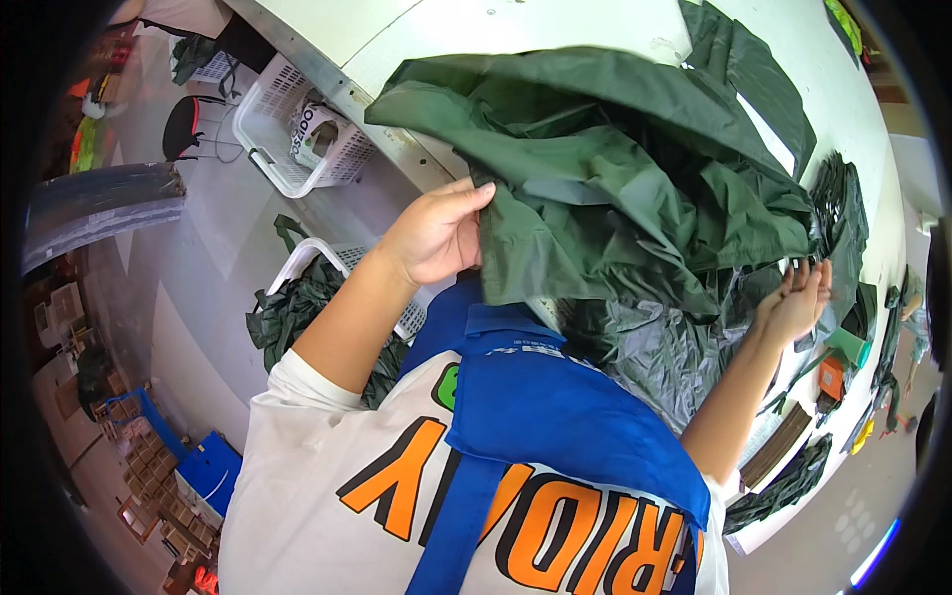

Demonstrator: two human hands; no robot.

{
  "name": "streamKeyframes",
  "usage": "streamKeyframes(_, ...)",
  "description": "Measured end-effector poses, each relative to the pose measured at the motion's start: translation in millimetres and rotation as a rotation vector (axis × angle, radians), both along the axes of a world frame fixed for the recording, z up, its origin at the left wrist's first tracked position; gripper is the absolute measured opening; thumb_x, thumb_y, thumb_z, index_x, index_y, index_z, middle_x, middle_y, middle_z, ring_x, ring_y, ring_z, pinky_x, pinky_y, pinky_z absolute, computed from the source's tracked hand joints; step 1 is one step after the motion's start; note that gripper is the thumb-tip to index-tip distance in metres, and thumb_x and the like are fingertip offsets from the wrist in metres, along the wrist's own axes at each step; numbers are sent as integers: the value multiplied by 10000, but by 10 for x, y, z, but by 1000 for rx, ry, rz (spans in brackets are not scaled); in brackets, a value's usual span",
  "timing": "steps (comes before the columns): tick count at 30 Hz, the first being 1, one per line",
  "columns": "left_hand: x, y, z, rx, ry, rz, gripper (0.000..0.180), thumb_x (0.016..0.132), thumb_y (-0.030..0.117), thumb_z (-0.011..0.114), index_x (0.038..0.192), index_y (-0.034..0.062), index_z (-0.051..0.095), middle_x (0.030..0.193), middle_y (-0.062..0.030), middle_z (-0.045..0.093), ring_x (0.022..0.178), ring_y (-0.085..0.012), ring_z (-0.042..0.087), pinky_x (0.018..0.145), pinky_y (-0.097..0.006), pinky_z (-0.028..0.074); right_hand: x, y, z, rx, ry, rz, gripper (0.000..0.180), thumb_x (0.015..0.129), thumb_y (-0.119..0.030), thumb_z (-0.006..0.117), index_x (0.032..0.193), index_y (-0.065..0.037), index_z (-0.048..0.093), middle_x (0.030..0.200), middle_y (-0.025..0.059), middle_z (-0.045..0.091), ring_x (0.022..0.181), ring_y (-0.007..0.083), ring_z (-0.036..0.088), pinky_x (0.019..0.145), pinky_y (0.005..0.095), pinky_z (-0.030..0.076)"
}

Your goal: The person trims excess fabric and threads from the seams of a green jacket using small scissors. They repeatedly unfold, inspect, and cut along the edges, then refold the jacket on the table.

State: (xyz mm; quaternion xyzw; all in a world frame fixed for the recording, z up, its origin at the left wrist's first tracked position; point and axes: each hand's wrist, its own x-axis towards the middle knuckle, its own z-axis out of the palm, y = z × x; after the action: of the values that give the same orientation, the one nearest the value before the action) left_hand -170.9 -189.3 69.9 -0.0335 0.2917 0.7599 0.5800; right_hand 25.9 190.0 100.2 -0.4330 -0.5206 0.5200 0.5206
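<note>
A dark green, thin, shiny waterproof garment is spread and bunched over the pale table in front of me. My left hand pinches its left edge between thumb and fingers. At its right end, my right hand is raised with the fingers stretched out, close against the cloth; whether the fingertips touch it I cannot tell. Beneath and nearer to me lies crumpled dark grey-green sheeting, partly hidden by the garment.
On the left floor stand a white plastic basket with a printed bag and another basket heaped with green cloth. More dark green cloth lies on the table at right. An orange box sits near its right side.
</note>
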Motion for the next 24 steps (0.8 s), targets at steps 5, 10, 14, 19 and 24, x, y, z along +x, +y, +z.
streamKeyframes(5, 24, 121, 289, 67, 43, 99, 325, 993, 182, 417, 1266, 10, 453, 1197, -126, 584, 1100, -216, 584, 945, -364, 481, 65, -964, 262, 242, -42, 410, 199, 939, -66, 494, 1113, 0, 564, 957, 63, 578, 758, 137, 513, 658, 267, 430)
streamKeyframes(10, 88, 193, 451, 69, 120, 63, 335, 988, 202, 438, 1266, 17, 452, 1184, -105, 588, 1085, -214, 585, 940, -369, 475, -227, -1609, 572, 837, -277, 882, 198, 796, -79, 695, 956, 14, 625, 762, 72, 580, 618, 170, 521, 553, 270, 423)
streamKeyframes(14, 100, 184, 615, 20, 180, 81, 351, 975, 197, 468, 1267, 3, 456, 1169, -102, 593, 1075, -210, 581, 938, -362, 467, -268, -1740, 593, 757, -278, 1061, 367, 681, -160, 807, 972, -12, 639, 742, 53, 589, 547, 155, 492, 489, 276, 389)
streamKeyframes(19, -293, -348, 827, -93, 739, -21, 405, 877, 164, 566, 1206, -70, 537, 1176, -129, 600, 1067, -203, 566, 947, -344, 430, 755, -1454, -174, 321, -658, 535, 151, 940, -117, 540, 1014, -21, 631, 878, 79, 639, 694, 94, 541, 631, 224, 429)
streamKeyframes(24, -774, -919, 1027, -374, 1185, 22, 336, 822, 206, 631, 1061, -30, 648, 1304, -133, 509, 1151, -218, 495, 999, -368, 351, 2854, -1017, -942, 297, -1122, -135, 259, 974, -188, 478, 996, 5, 650, 988, 136, 615, 883, 244, 557, 824, 365, 431)
